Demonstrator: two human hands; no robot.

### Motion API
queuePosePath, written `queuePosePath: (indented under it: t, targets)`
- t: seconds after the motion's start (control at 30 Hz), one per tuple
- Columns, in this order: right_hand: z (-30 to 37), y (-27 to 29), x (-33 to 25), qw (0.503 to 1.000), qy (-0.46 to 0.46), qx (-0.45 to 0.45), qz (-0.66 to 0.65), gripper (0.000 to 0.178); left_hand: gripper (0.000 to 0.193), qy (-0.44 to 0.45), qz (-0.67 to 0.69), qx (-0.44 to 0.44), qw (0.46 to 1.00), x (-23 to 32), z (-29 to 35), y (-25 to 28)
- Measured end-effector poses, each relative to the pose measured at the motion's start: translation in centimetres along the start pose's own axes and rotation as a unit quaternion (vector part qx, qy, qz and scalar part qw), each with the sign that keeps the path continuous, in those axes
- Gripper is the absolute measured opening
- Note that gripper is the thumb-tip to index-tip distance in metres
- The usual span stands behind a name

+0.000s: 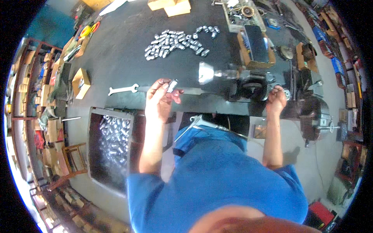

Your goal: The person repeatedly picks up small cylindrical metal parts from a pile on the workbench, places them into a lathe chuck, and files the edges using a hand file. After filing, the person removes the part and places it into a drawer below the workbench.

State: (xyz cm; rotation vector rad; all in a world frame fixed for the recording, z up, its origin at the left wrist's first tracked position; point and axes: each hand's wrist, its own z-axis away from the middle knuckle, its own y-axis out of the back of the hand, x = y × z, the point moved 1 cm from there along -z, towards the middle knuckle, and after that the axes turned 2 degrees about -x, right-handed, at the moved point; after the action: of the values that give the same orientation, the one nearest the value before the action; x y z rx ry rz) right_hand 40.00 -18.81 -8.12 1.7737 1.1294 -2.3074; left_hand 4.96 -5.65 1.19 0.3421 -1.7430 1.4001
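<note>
My left hand (160,95) pinches a small shiny metal cylinder (172,86) between thumb and fingers, just above the front part of the dark workbench (128,50). To the right, my right hand (276,100) is closed beside a dark bench machine (252,83); whatever its fingers grip cannot be made out. The machine has a spindle pointing left, with a bright silver cone-shaped piece (205,73) near its end. Farther back lies a spread pile of similar metal cylinders (167,43). An open-ended wrench (123,89) rests left of my left hand.
A dark bin (91,155) full of metal cylinders stands below the bench at left. A small cardboard box (81,83) sits near the left edge. A phone-like dark slab (256,43) lies on a box behind the machine. A vise (315,118) is at right; loaded shelves line both sides.
</note>
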Motion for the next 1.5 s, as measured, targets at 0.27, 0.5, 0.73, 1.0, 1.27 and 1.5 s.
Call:
queuePosePath:
  t: [0.27, 0.5, 0.73, 1.0, 1.27, 1.5]
  targets:
    - [0.3, -0.7, -0.4, 1.000, -0.005, -0.013, 0.022, 0.018, 0.019, -0.093, 0.006, -0.076, 0.993, 0.2, 2.4, -2.5]
    - [0.5, -1.1, -0.5, 1.000, 0.002, 0.021, 0.015, 0.018, 0.023, -0.175, -0.040, -0.048, 0.983, 0.8, 3.5, -4.1]
    - [0.4, -1.3, -0.5, 0.999, 0.001, 0.042, 0.020, 0.017, 0.022, -0.211, -0.145, -0.004, 0.967, 0.8, 3.5, -4.9]
    - [0.4, -1.0, -0.5, 1.000, -0.008, 0.027, 0.011, 0.015, 0.019, -0.197, -0.127, 0.008, 0.972, 0.8, 2.4, -5.3]
    - [0.4, -1.0, -0.3, 0.999, -0.004, 0.031, 0.011, 0.014, 0.018, -0.093, -0.227, -0.010, 0.969, -0.5, -2.2, -2.3]
    - [0.7, -0.8, -0.5, 1.000, 0.010, -0.009, 0.011, 0.012, 0.017, -0.035, -0.220, -0.109, 0.969, -1.1, -4.7, -1.9]
